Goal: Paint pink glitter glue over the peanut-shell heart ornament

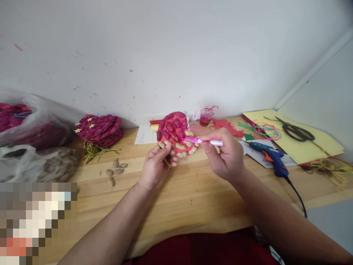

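My left hand point(156, 165) grips the lower left edge of a red paper cutout with peanuts point(176, 134) stuck over it, tilted up toward me. The peanuts in its upper part are painted magenta; those along the lower and right side are still plain tan. In my right hand point(226, 154) is a white-handled paintbrush point(212, 142), pinched between thumb and fingers. Its magenta-coated tip touches the peanuts near the middle of the cutout. Behind it, by the wall, stands a small clear cup point(205, 117) with magenta paint inside.
Stacked magenta peanut pieces point(102, 129) and loose peanuts point(113, 172) lie at left, beside plastic bags point(41, 147). To the right are red paper scraps point(226, 126), a blue glue gun point(271, 154) with its cord, scissors point(296, 131), colored strings point(266, 129) and yellow paper point(322, 141).
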